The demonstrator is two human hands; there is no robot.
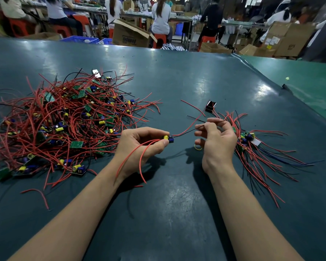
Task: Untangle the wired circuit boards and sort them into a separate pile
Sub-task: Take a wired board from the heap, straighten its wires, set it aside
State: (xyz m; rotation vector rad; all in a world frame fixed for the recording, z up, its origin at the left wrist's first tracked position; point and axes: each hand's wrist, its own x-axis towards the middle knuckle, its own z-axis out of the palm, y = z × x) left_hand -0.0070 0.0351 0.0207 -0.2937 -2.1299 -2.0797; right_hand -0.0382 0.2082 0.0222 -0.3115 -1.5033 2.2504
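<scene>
— The table (177, 204)?
— A smooth, dark teal mat with a soft sheen that catches the lights.
— And the wires (64, 117)?
— Glossy red and black plastic insulation on green boards (76, 144), with shiny yellow capacitors (76, 167). Matt brown cardboard boxes (129, 34) behind.

My left grip (143, 142) covers most of the circuit board (169, 138) it pinches, so I can't see its green face. The tangled pile (64, 121) runs off the left edge. Workers (160, 14) behind are blurred.
</scene>
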